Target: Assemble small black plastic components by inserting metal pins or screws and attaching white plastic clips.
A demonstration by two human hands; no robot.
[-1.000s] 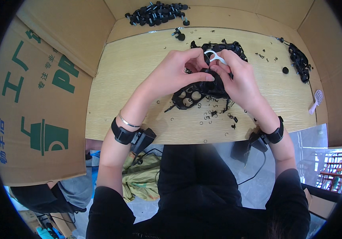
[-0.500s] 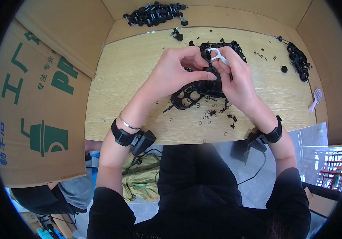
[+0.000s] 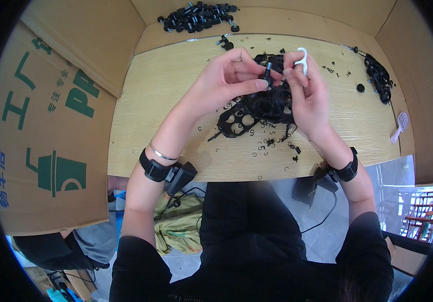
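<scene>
My left hand (image 3: 222, 76) pinches a black screw knob (image 3: 268, 74) between thumb and fingers, its metal stud pointing up. Just right of it, my right hand (image 3: 311, 95) is closed on a small tool with a curved white handle (image 3: 304, 59); the tool's working end is hidden by the fingers. Beneath both hands lies a heap of black moulded plastic frames (image 3: 272, 108) with round openings. Small black curled scraps (image 3: 267, 143) are scattered on the table in front of the heap.
Several finished-looking screw knobs (image 3: 196, 19) are piled at the back left, with a loose pair (image 3: 225, 43) nearer. At right lie another black frame (image 3: 378, 79), a round black cap (image 3: 360, 88) and a pale brush (image 3: 402, 126). Cardboard walls (image 3: 55, 126) border the wooden table (image 3: 151, 100).
My right hand has moved right, away from the knob, carrying the white-handled tool. My left hand has lifted the knob slightly, and its stud now shows.
</scene>
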